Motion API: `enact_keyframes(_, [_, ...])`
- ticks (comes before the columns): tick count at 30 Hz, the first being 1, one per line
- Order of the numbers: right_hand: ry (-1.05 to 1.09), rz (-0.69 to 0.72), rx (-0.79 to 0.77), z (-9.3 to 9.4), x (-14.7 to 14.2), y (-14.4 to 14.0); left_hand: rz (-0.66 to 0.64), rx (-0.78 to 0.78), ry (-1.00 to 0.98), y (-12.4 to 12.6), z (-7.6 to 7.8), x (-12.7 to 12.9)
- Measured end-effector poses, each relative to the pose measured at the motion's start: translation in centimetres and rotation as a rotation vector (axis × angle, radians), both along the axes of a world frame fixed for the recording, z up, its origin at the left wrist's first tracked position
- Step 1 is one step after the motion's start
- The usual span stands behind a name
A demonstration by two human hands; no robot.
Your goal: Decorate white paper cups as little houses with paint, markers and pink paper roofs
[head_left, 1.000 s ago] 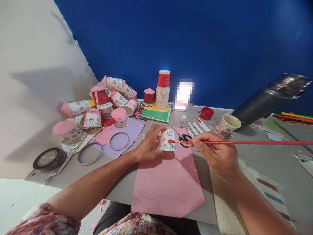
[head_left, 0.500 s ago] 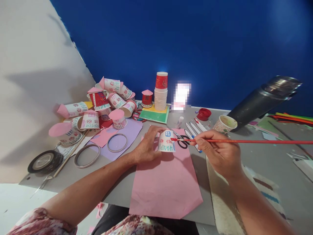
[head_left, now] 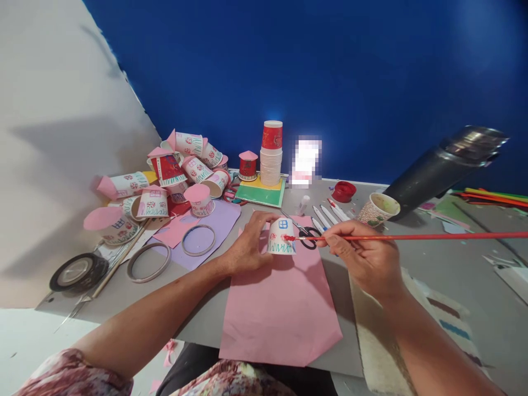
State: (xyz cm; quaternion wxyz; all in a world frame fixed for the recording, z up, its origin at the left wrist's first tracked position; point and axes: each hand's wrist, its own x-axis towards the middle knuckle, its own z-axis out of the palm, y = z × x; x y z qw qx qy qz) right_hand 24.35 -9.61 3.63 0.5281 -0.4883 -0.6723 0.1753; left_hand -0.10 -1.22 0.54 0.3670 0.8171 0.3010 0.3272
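My left hand [head_left: 252,246] is closed round the left side of a white paper cup [head_left: 281,246], turned upside down, with a blue window, red flowers and green grass strokes on it. Between the thumb and fingers of my right hand [head_left: 365,256] is a long red paintbrush [head_left: 429,237]. Its red-coated bristles touch the cup's front, at the flowers. Beneath the cup lies a pink paper sheet [head_left: 280,313]. Black-handled scissors [head_left: 308,240] rest just behind the brush tip, partly hidden.
Decorated cups [head_left: 198,168] with pink tops are heaped at the left, near tape rolls [head_left: 78,271]. A cup stack [head_left: 271,159] stands at the back. On the right are markers [head_left: 325,215], a red paint pot [head_left: 344,191], a patterned cup [head_left: 377,210] and a dark flask [head_left: 441,165].
My right hand has shifted slightly left, bringing the brush tip further onto the cup's front. My left hand keeps its hold on the cup.
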Motion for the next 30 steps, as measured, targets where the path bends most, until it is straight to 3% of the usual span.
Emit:
enact_keyframes(12, [0.018, -0.046, 0.031, 0.02, 0.67, 0.2, -0.009, 0.033, 0.012, 0.2, -0.2, -0.16])
enact_keyframes(26, [0.04, 0.017, -0.018, 0.08, 0.17, 0.14, -0.015, 0.055, 0.011, 0.22, -0.24, -0.13])
enact_keyframes(30, [0.044, -0.038, 0.008, 0.25, 0.45, 0.13, -0.021, 0.08, 0.033, 0.34, 0.08, -0.08])
